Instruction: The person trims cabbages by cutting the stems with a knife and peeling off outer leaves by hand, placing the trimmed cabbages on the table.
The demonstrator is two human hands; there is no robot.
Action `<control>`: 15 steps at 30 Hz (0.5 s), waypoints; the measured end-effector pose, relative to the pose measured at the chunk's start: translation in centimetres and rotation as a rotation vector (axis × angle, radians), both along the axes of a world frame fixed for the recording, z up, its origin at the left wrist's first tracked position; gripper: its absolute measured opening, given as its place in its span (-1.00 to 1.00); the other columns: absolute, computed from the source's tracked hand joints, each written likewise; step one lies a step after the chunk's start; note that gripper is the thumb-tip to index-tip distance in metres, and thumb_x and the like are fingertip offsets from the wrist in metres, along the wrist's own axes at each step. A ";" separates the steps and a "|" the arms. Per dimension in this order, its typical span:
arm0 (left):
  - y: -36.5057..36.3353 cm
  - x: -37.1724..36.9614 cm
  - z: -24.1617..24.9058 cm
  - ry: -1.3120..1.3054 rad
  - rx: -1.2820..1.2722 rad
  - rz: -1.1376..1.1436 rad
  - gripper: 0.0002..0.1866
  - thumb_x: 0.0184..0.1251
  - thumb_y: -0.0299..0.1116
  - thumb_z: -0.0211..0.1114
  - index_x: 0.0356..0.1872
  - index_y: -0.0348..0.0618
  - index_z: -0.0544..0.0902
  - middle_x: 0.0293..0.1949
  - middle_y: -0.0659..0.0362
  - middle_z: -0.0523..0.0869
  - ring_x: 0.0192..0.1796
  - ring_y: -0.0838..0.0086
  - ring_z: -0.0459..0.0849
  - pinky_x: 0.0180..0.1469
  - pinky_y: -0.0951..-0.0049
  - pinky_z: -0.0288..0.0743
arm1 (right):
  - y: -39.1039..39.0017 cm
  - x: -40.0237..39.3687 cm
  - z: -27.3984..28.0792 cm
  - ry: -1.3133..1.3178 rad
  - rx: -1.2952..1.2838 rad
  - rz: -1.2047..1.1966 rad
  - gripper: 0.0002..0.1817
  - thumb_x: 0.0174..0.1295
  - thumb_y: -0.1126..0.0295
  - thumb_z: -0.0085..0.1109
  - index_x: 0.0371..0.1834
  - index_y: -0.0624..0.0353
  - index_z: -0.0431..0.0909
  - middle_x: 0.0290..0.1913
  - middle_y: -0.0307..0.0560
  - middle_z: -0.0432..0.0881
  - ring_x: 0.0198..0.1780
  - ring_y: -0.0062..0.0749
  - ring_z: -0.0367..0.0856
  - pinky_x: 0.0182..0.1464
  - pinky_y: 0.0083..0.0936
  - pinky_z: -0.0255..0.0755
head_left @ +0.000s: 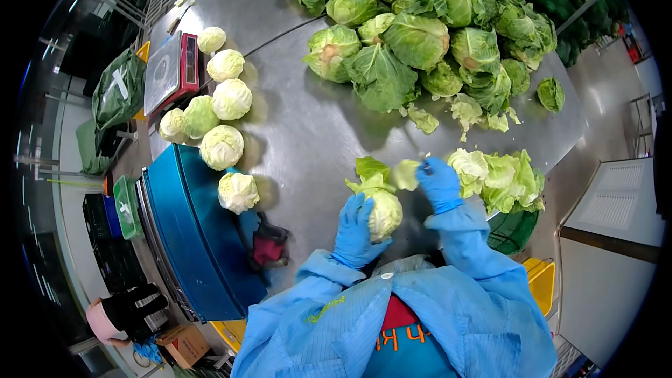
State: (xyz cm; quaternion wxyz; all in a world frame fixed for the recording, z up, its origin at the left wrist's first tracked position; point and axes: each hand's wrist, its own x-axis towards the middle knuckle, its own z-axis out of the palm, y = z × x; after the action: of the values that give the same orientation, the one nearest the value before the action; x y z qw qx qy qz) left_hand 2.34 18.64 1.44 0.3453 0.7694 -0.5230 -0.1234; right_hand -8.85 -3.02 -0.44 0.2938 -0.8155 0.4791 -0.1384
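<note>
Head view, looking down over a steel bench (pixel 308 126). Both hands in blue gloves, blue coat sleeves.

Left hand (pixel 355 231): grip wrapped around the near-left side of a pale green, round head of cabbage (pixel 385 211), fingers spread and curled against it, so the hand has hold of it. The cabbage sits at the bench's near edge, just in front of the person's chest, loose outer leaves standing up off its top.

Right hand (pixel 439 183): grip pinched closed on a pale green loose outer leaf (pixel 406 173), just above and to the right of the cabbage. The leaf hangs between this hand and the head; whether its base is attached to the head cannot be told. A small light object shows at the fingertips; too small to identify.

Just right of the right hand: heap of stripped pale green leaves (pixel 500 178), lying over a dark green crate (pixel 514 231).

Far side of bench: large pile of untrimmed dark-leaved green cabbages (pixel 420 35).

Left side: row of trimmed whitish-green cabbage heads (pixel 222 145), running from beside a red-and-grey scale (pixel 171 70) down to a blue box-shaped machine (pixel 196 231). Well apart from both hands.

Lower left: another person's dark sleeve (pixel 136 308), away from the bench work.
</note>
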 end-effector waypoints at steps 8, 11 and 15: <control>1.7 4.7 0.3 -0.028 0.016 0.114 0.18 -0.32 -0.04 0.63 0.43 -0.07 0.16 0.32 -0.19 0.27 0.35 -0.16 0.24 0.37 -0.02 0.16 | -5.2 -12.9 -1.0 -0.046 -0.229 -0.232 -0.72 0.24 0.22 0.27 -0.14 0.19 0.60 -0.33 -0.03 0.61 -0.34 -0.22 0.59 -0.23 -0.35 0.47; -0.7 7.8 2.1 -0.104 0.018 -0.143 0.01 -0.18 -0.16 0.55 0.44 0.13 0.28 0.46 -0.23 0.08 0.42 -0.23 0.15 0.43 0.00 0.09 | -1.7 -9.3 -0.5 -0.270 0.135 -0.285 -0.69 0.28 0.14 0.25 -0.13 0.16 0.63 -0.39 -0.06 0.64 -0.43 -0.36 0.56 -0.28 -0.42 0.46; 0.3 10.4 2.4 -0.005 0.305 -0.199 0.04 -0.22 -0.18 0.57 0.44 0.12 0.26 0.40 -0.22 0.20 0.36 -0.17 0.25 0.43 0.03 0.13 | 3.1 -3.5 2.9 -0.279 0.875 -0.180 -0.51 0.36 -0.08 0.06 -0.29 0.17 0.65 -0.54 -0.22 0.59 -0.65 -0.67 0.40 -0.61 -0.65 0.29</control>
State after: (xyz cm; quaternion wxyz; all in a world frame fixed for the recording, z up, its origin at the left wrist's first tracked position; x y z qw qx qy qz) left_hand 12.76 18.94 3.87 0.2093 0.7576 -0.5727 -0.2331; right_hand -12.34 0.12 2.47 0.6585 -0.5438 0.5171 -0.0566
